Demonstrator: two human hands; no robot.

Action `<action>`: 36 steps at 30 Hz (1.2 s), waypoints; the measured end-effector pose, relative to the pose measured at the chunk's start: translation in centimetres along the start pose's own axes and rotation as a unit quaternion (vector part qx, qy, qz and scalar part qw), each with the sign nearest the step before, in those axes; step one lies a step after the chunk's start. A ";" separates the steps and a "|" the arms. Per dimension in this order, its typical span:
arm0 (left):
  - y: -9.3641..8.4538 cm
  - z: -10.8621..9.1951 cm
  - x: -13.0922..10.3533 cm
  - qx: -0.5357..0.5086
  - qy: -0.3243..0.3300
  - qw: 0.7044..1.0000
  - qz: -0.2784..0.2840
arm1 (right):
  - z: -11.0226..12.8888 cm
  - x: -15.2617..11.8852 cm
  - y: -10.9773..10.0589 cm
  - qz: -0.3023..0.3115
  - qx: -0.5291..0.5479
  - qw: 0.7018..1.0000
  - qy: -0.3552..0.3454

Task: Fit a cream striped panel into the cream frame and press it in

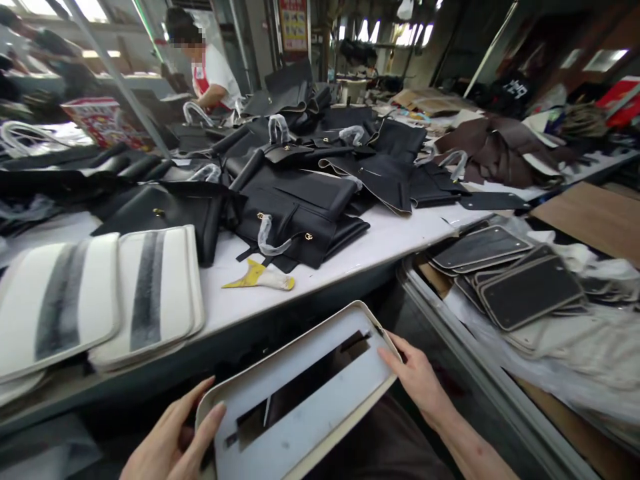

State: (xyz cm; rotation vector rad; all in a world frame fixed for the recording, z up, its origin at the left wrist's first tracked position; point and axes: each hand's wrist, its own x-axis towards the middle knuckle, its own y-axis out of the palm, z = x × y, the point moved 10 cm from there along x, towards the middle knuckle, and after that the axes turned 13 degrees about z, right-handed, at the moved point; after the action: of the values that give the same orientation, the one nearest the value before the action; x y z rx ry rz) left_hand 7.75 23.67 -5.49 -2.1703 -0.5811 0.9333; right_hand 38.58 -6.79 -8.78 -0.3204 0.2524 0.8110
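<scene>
Between my two hands, a shallow white tray-like panel with a raised cream rim is held tilted over my lap. A dark strip runs along its middle. At the near left end my left hand grips the rim, thumb over the edge and fingers outside. The far right corner is pinched by my right hand, thumb on the inner face. Beyond, on the white table, lies a yellow and white pointed scrap or tool, its kind unclear. A black leather bag piece with a plastic-wrapped handle lies behind it.
Stacked white panels with a dark stripe sit on the table at left. Dark panels pile up on the right. Black leather pieces and brown leather cover the table further back. A person works across the table.
</scene>
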 end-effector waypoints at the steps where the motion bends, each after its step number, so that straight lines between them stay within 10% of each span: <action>1: -0.1 -0.5 1.0 0.004 0.025 1.000 0.018 | -0.1 -0.1 -0.2 -0.006 -0.017 1.000 0.001; 8: 0.1 -1.5 4.9 0.003 0.121 0.985 0.120 | 0.0 0.3 -0.4 -0.032 -0.071 0.997 -0.003; 29: 2.1 -0.9 5.3 -0.065 0.089 0.980 0.164 | 3.8 1.0 0.9 0.052 -0.211 0.976 -0.026; 36: 1.7 -1.5 4.1 -0.126 0.113 0.962 0.216 | 7.6 5.9 1.1 0.059 -0.295 0.950 -0.084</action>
State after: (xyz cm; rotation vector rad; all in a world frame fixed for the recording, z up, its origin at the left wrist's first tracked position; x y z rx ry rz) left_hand 11.72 24.53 -7.84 -2.6534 -0.1158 0.8455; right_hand 42.44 0.73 -4.00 -0.7998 -0.1422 1.0191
